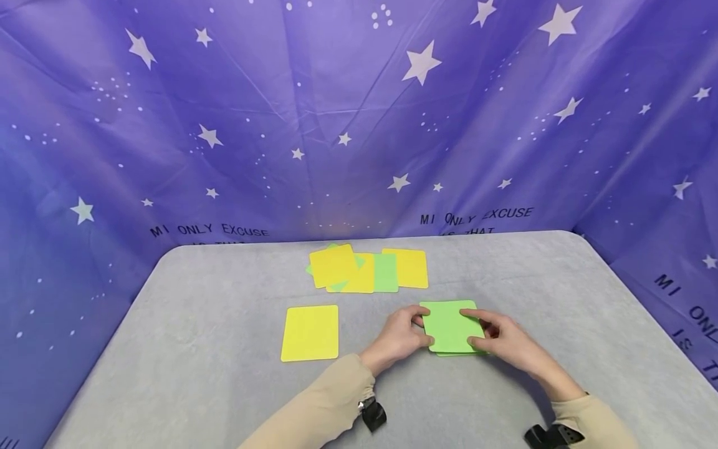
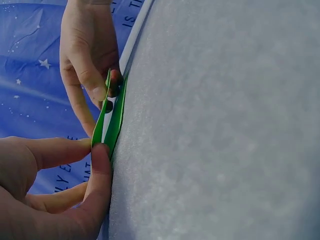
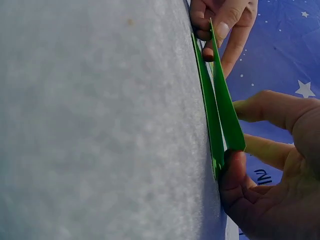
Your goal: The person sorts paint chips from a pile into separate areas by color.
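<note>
Both hands (image 1: pixel 397 335) (image 1: pixel 509 338) pinch a green card (image 1: pixel 451 325), wrist views alone revealing its gap above the lower card (image 3: pixel 212 122).

Held card (image 1: pixel 451 325) sits just above lower card (image 3: pixel 209 110), gap showing between, with left grip (image 1: pixel 399 333) at its left edge, right grip (image 1: pixel 507 337) at its right edge, and lower card poking out slightly at its near side. Lone card (image 1: pixel 310 333) flat on surface (image 1: pixel 196 343) left of held card, well apart; overlapping card row (image 1: pixel 366 274) also on surface, behind held card and mostly to its left. Curtain (image 1: pixel 336 93) behind held card, past surface's far edge, also off to its left and right.
</note>
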A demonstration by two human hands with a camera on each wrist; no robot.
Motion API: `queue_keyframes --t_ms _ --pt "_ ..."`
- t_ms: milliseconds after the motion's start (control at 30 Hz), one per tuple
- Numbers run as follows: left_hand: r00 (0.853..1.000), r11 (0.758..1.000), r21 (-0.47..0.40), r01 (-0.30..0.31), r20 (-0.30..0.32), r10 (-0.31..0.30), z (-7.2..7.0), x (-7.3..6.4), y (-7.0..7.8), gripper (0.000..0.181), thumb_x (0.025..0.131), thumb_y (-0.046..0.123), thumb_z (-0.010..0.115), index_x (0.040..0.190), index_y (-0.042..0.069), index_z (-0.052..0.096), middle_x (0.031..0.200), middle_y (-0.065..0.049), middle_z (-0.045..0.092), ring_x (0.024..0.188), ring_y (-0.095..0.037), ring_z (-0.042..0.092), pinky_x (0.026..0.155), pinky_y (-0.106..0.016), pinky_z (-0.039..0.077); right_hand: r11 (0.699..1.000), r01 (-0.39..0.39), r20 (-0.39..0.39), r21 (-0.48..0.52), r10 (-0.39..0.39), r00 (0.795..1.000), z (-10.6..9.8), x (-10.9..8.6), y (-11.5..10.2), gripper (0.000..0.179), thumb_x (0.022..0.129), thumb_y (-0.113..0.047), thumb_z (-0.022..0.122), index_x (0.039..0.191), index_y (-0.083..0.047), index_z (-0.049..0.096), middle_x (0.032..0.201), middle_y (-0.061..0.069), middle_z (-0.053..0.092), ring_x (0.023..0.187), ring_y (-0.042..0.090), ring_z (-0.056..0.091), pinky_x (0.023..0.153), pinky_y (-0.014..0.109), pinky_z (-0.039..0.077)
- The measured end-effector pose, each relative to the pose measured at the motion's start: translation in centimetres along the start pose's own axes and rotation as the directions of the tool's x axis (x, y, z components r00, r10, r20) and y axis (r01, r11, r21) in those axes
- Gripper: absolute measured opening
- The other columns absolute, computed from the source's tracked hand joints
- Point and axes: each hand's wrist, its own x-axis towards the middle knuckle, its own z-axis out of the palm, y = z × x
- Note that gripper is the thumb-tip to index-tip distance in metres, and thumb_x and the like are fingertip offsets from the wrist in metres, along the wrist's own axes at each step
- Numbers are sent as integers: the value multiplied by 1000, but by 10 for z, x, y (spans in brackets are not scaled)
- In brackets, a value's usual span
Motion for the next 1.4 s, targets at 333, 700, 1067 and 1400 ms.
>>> queue_keyframes --t_ms 333,700,1067,1400 --pt "998 999 -25 26 65 -24 -1 6 5 47 80 -4 71 125 -7 59 77 -1 53 52 -12 61 52 -19 48 989 47 -33 -139 -52 998 0 0 1 48 79 -10 76 124 2 62 81 5 45 66 11 41 55 24 36" --pt "996 999 -37 2 94 1 -4 7 3 41 82 -7 62 123 -9 59 71 -1 56 52 -12 62 54 -17 47 968 -9 -93 -252 -15 996 3 0 -2 52 73 -7 79 122 -1 63 83 7 44 71 17 40 55 27 35" --pt "996 961 -269 58 75 -39 -15 -9 -4 26 88 -8 56 114 -6 61 86 -6 58 66 -22 66 66 -29 56 974 -7 -137 -227 -25 990 6 4 -10 46 77 -6 76 120 -1 62 88 9 46 74 19 40 57 28 34" --pt "1000 955 -295 18 -13 -23 -57 -15 -15 24 91 -5 52 114 -11 57 89 -11 56 68 -13 62 68 -32 57 987 76 -113 -143 -92 989 21 28 -29 40 82 -11 74 119 -2 63 100 12 55 72 14 50 61 24 43"
